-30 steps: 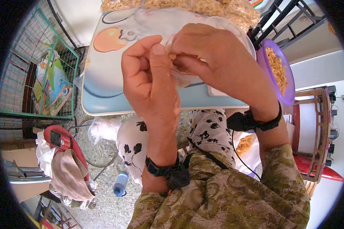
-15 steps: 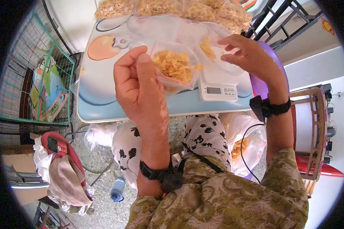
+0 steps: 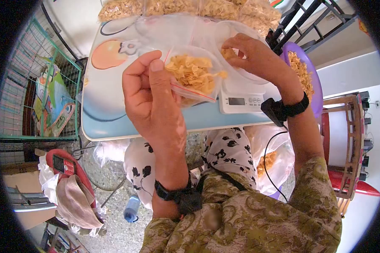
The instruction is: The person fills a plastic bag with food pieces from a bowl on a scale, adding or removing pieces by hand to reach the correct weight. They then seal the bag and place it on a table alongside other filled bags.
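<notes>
Two hands have parted: a second ago both were bunched at the mouth of a bag. Now the left hand (image 3: 150, 99) alone grips the small bag (image 3: 194, 78), its rim pinched between thumb and forefinger. It holds the bag up over the worktop (image 3: 109, 105), at 10 o'clock from a kitchen scale (image 3: 240, 100). The right hand (image 3: 257, 57) has moved to 1 o'clock of the bag, fingertips closed on a pinch of chips (image 3: 229, 53) in a clear dish (image 3: 251, 82) on the scale. This looks like portioning pinch by pinch between dish and bag.

The small bag, open along its red zip line, is about half full of pale golden chips. The dish holds only a few. A purple bowl (image 3: 318, 101) at 3 o'clock of the scale carries more. Big clear sacks (image 3: 190, 7) of them lie at 12 o'clock along the worktop's far edge.
</notes>
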